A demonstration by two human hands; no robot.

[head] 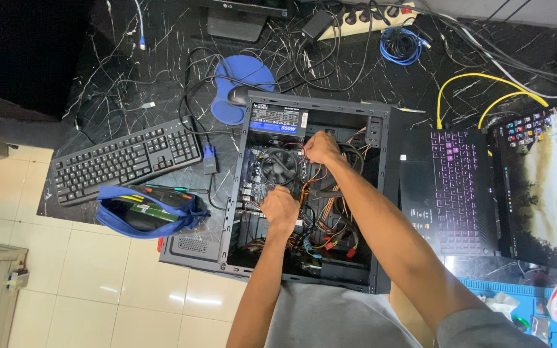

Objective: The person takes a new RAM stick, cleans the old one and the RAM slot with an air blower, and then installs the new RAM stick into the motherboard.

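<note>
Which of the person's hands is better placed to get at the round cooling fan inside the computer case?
Probably the left hand: it sits just below the fan, nearly touching. The right hand is off to the fan's side among wires.

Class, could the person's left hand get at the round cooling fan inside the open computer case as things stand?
Probably yes: the left hand sits just below the fan in the open case, nothing between.
</note>
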